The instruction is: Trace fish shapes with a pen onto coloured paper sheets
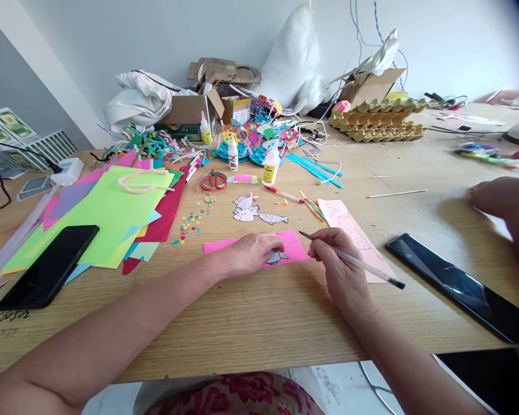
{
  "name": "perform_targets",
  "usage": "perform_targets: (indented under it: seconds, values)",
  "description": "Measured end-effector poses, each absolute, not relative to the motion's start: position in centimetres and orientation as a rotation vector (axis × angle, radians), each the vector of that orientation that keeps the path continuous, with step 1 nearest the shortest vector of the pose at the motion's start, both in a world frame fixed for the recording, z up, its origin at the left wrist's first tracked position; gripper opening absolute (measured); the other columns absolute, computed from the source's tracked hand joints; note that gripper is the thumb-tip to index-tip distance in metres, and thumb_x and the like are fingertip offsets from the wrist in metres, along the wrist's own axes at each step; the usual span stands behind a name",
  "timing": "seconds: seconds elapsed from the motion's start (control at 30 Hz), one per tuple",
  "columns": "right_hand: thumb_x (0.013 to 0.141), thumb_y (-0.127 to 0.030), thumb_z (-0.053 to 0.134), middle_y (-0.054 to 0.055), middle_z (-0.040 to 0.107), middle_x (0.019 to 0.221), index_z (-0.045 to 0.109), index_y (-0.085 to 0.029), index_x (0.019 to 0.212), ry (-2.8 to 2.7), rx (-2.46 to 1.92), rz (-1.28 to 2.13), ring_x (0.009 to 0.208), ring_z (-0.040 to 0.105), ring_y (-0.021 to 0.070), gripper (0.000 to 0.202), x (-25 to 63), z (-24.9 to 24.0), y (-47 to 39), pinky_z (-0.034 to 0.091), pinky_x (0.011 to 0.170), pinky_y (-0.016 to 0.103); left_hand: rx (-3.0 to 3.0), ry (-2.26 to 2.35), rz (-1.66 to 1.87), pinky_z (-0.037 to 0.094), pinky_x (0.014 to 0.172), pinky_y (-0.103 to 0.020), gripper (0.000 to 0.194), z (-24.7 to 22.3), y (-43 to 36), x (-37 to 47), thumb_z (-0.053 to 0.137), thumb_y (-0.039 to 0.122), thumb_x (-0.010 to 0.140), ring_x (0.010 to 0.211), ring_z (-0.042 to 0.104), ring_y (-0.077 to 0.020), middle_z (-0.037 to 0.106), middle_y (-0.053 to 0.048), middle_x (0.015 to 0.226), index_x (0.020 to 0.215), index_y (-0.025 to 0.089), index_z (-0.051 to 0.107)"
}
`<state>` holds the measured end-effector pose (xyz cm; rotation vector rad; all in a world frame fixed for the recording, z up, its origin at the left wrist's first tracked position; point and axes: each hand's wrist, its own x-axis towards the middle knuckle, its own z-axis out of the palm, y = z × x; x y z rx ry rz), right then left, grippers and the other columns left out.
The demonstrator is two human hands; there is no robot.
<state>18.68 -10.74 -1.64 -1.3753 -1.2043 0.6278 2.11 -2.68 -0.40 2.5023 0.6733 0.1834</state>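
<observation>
paper, bright pink, lay flat on the table before the person. the left hand rested on it, fingers bent over a fish cutout; whether they pinched it, i could not tell. the right hand held a pen, its tip pointing left near the paper's right end. beyond lay more fish cutouts, and a black phone lay to the right.

Bright pink paper strip: flat, lying beneath the left hand and reaching toward the right hand. Fish cutout, pale with dark outlines: on the strip, partly covered by the left hand. Clear-barrelled pen: slanted in the right hand's grip, dark tip toward the left hand.
</observation>
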Motion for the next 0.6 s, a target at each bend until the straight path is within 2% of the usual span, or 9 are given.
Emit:
perform_targets:
  seconds: [0.1,0.27,0.4,0.6]
  values:
    - [0.082,-0.027,0.048,-0.002,0.053,0.068,0.056,-0.022,0.084,-1.276,-1.43,0.586,0.066,0.05,0.0138,0.009,18.5,-1.7,-10.7,0.04,0.061,0.026,2.485,0.71,0.201,0.044,0.076,-0.023,0.023,0.2,-2.3,2.0,0.049,0.005,0.081,0.085,0.057,-0.0127,0.063,-0.002,0.096,0.1,0.016,0.057]
    - [0.08,-0.027,0.049,0.0,0.058,0.07,0.055,-0.021,0.089,-1.484,-1.564,0.553,0.065,0.054,0.0157,0.013,18.6,-2.2,-10.4,0.042,0.06,0.028,2.545,0.762,0.148,0.043,0.082,-0.026,0.025,2.0,-1.7,1.2,0.054,0.011,0.08,0.097,0.055,-0.0157,0.061,-0.005,0.106,0.105,0.016,0.057]
    - [0.075,-0.021,0.051,0.002,0.061,0.075,0.054,-0.022,0.095,-1.627,-1.622,0.473,0.068,0.058,0.0173,0.02,18.6,-2.5,-10.2,0.045,0.064,0.03,2.652,0.816,-0.041,0.042,0.07,-0.025,0.017,2.2,-1.9,0.9,0.052,0.024,0.083,0.087,0.056,-0.0174,0.059,-0.005,0.094,0.097,0.017,0.058]
    - [0.071,-0.017,0.051,0.006,0.064,0.084,0.053,-0.019,0.101,-1.752,-1.615,0.435,0.071,0.061,0.0181,0.03,18.4,-2.7,-10.1,0.048,0.064,0.031,2.712,0.8,-0.069,0.039,0.062,-0.024,0.021,1.2,-2.0,1.6,0.052,0.036,0.083,0.08,0.054,-0.0171,0.055,-0.004,0.088,0.092,0.017,0.057]
